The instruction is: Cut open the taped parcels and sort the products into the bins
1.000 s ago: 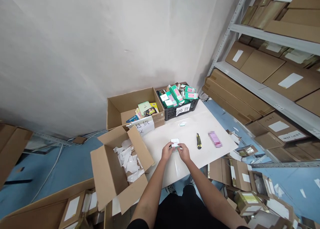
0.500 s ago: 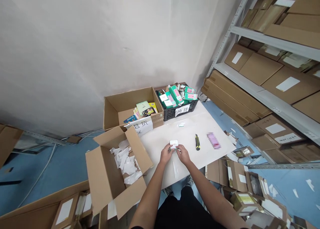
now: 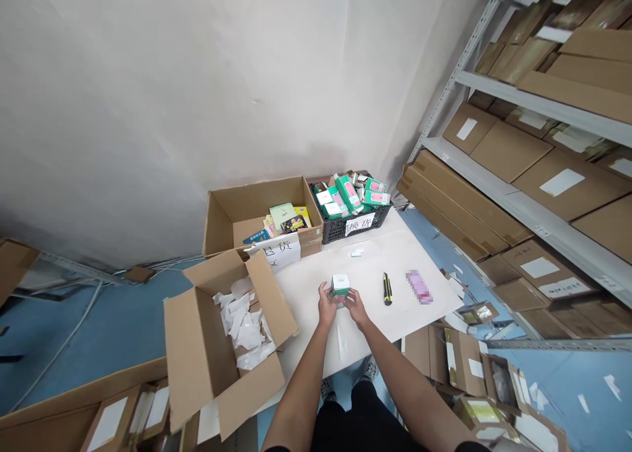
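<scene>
A small green carton (image 3: 340, 292) with a white top is between my hands over the white table. My left hand (image 3: 326, 306) holds its left side, the fingers curved around it. On the opposite side, the fingertips of my right hand (image 3: 355, 307) press against its lower edge. To the right lies a yellow-and-black utility knife (image 3: 387, 289), and past it a blurred pink item (image 3: 419, 287). Beyond the carton, a small white-and-green piece (image 3: 356, 252) rests on the tabletop.
A black crate (image 3: 336, 231) of green-and-pink boxes and a cardboard box (image 3: 312, 241) with booklets stand at the back. Left, an open carton (image 3: 190, 356) holds crumpled paper. The white table (image 3: 316, 353) ends near my legs; shelves (image 3: 518, 195) of cartons rise on the right.
The carton has been tilted, so its green side now shows below the white top. My hands have spread to its sides. The view has shifted slightly.
</scene>
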The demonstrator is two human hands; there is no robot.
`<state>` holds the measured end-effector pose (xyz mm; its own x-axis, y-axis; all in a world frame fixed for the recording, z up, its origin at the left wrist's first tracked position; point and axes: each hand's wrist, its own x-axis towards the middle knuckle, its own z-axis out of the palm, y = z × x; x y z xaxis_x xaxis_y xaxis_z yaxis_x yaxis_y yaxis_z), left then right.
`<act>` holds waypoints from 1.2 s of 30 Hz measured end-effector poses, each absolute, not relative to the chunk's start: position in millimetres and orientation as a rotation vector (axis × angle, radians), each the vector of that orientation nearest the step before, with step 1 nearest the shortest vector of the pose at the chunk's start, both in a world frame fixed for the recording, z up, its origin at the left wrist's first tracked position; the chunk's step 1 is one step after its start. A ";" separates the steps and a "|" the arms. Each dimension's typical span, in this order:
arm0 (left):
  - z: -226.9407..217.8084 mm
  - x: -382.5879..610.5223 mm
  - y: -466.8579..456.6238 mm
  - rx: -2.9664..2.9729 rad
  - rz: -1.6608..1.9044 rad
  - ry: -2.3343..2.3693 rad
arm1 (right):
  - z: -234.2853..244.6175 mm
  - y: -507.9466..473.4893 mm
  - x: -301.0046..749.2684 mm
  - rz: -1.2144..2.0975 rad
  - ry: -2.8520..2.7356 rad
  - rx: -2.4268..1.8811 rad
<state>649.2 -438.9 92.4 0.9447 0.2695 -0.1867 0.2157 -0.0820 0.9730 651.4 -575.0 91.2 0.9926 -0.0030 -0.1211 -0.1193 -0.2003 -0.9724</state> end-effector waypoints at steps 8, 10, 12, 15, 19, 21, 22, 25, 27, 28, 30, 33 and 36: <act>139.6 673.5 -424.3 1.696 0.268 0.312 | 134.3 -556.3 698.4 0.008 0.002 -1.642; 167.4 682.8 -418.8 1.682 0.357 0.271 | 158.5 -551.3 712.6 -0.061 -0.052 -1.648; 200.3 695.3 -414.0 1.641 0.423 0.232 | 185.5 -545.8 727.0 -0.133 -0.087 -1.658; 249.5 718.4 -410.3 1.589 0.505 0.174 | 224.5 -540.3 748.5 -0.184 -0.162 -1.641; 292.6 752.6 -416.3 1.557 0.589 0.133 | 260.3 -545.5 777.8 -0.244 -0.287 -1.664; 301.3 770.7 -423.1 1.546 0.602 0.128 | 269.3 -553.0 794.7 -0.283 -0.302 -1.724; 303.1 780.4 -426.9 1.541 0.604 0.128 | 272.1 -557.3 804.0 -0.300 -0.300 -1.754; 303.8 812.8 -436.4 1.537 0.585 0.110 | 279.0 -568.9 836.1 -0.337 -0.287 -1.793; 304.5 838.0 -439.5 1.539 0.572 0.080 | 285.8 -573.7 861.4 -0.355 -0.289 -1.779; 305.8 851.9 -439.6 1.547 0.573 0.069 | 290.2 -574.8 875.6 -0.364 -0.296 -1.779; 310.0 883.2 -436.9 1.576 0.596 0.063 | 300.2 -574.6 907.7 -0.392 -0.323 -1.803; 316.6 938.4 -426.0 1.596 0.662 0.084 | 311.8 -567.6 964.9 -0.462 -0.387 -1.852; 313.8 993.9 -413.5 1.631 0.676 0.222 | 308.6 -555.9 1023.9 -0.441 -0.443 -1.929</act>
<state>993.9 -413.5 313.8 0.8072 0.5094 0.2981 -0.2336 -0.1882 0.9540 1023.9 -555.9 308.6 0.8631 0.1040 0.4942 0.4945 -0.3728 -0.7852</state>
